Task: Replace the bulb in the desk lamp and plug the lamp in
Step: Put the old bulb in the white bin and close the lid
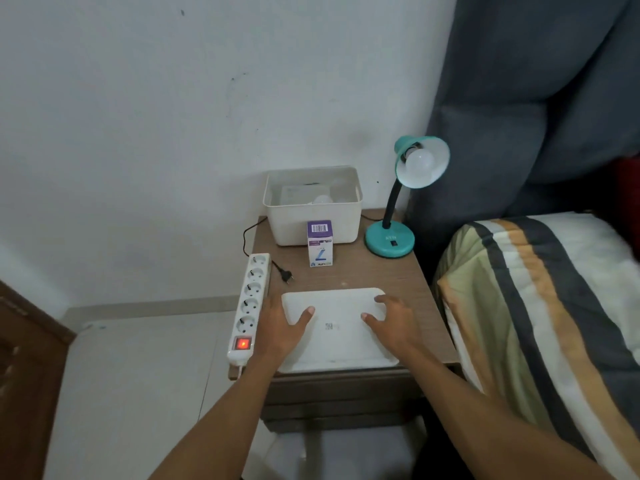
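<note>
Left hand (pixel 277 327) fingers (pixel 308 311) are grasping the white lid (pixel 339 344), right hand (pixel 394 327) lying released on it, on the wooden counter (pixel 374 275) against the wall (pixel 173 133), beside the bed (pixel 536 306).

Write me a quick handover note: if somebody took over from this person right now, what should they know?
Left hand grips the lid at its left edge, thumb on top; right hand rests flat on it.
Lid lies at the nightstand's front. Behind: open bin holding a loose bulb, bulb box, lamp with a fitted bulb.
Plug lies loose beside the power strip, whose switch is lit.
Done: bin opened.
Left: swap bulbs if the fitted one is old (cannot tell), then plug in.
</note>
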The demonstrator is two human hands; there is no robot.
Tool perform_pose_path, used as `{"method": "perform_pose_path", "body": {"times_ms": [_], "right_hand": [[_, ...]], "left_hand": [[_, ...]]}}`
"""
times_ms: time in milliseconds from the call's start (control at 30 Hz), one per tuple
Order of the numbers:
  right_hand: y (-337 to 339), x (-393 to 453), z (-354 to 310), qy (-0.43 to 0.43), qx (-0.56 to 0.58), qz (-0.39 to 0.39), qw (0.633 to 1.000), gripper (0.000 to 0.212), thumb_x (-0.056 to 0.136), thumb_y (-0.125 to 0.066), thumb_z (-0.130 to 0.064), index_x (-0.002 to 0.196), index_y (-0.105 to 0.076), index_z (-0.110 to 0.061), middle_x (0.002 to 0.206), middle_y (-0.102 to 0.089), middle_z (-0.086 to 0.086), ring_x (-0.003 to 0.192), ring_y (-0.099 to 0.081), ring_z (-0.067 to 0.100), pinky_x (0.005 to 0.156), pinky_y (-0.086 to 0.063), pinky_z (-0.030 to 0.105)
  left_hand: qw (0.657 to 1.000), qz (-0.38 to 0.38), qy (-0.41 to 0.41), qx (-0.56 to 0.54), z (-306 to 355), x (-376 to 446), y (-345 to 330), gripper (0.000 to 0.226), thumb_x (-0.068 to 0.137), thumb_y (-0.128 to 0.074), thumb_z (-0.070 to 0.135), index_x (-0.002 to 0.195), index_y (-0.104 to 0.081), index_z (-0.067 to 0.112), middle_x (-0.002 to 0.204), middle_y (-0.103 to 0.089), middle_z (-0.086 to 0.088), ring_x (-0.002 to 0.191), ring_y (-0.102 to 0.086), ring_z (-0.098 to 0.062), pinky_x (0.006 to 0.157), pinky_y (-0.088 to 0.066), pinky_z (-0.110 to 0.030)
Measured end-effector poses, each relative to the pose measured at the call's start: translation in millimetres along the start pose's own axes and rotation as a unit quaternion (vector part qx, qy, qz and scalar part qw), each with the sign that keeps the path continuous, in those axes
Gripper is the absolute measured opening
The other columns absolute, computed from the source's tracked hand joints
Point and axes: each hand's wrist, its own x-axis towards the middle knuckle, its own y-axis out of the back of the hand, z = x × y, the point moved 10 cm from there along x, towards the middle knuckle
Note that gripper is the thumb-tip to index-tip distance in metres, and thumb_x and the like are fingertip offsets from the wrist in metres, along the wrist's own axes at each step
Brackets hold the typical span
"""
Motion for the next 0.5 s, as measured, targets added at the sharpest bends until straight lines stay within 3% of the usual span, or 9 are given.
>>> {"method": "perform_pose_path", "body": {"times_ms": [133,267,367,500], "right_hand": [[-7.0,-16.0,6.7,-0.008,-0.053,-0.001,0.999,0.059,0.088,-0.07,-0.046,0.139,-0.054,-0.022,0.141,-0.053,0.005,0.129,-0.047,0.024,0.105,-0.043,0.039],[-5.9,-19.3,6.8,-0.028,-0.052,0.005,0.998,0.066,0.087,-0.072,-0.045,0.143,-0.052,-0.018,0.141,-0.054,0.01,0.13,-0.047,0.028,0.107,-0.043,0.04],[-5.8,-22.0,8.4,-0.05,-0.045,0.007,0.998,0.07,0.085,-0.074,-0.045,0.144,-0.05,-0.017,0.139,-0.054,0.011,0.13,-0.046,0.029,0.108,-0.042,0.04],[-5.0,-22.5,11.1,-0.078,0.021,0.0,0.997,0.076,0.081,-0.08,-0.038,0.146,-0.049,-0.013,0.143,-0.053,0.012,0.133,-0.046,0.029,0.11,-0.039,0.038]], "left_hand": [[0.994,-0.021,0.007,0.111,-9.8,-16.0,-11.7,0.092,0.091,-0.069,0.056,0.159,-0.023,0.017,0.162,-0.034,-0.009,0.15,-0.034,-0.03,0.119,-0.035,-0.044],[0.988,-0.043,0.04,0.143,-20.5,-20.4,-20.8,0.101,0.086,-0.068,0.066,0.162,-0.019,0.019,0.166,-0.029,-0.009,0.153,-0.029,-0.032,0.122,-0.035,-0.048],[0.983,-0.048,0.048,0.169,-21.1,-21.8,-24.2,0.106,0.079,-0.07,0.073,0.159,-0.026,0.02,0.166,-0.03,-0.009,0.154,-0.027,-0.034,0.122,-0.033,-0.049],[0.987,-0.054,0.064,0.138,-25.1,-22.3,-25.8,0.118,0.068,-0.077,0.077,0.159,-0.029,0.019,0.166,-0.025,-0.013,0.156,-0.019,-0.036,0.125,-0.028,-0.052]]}}
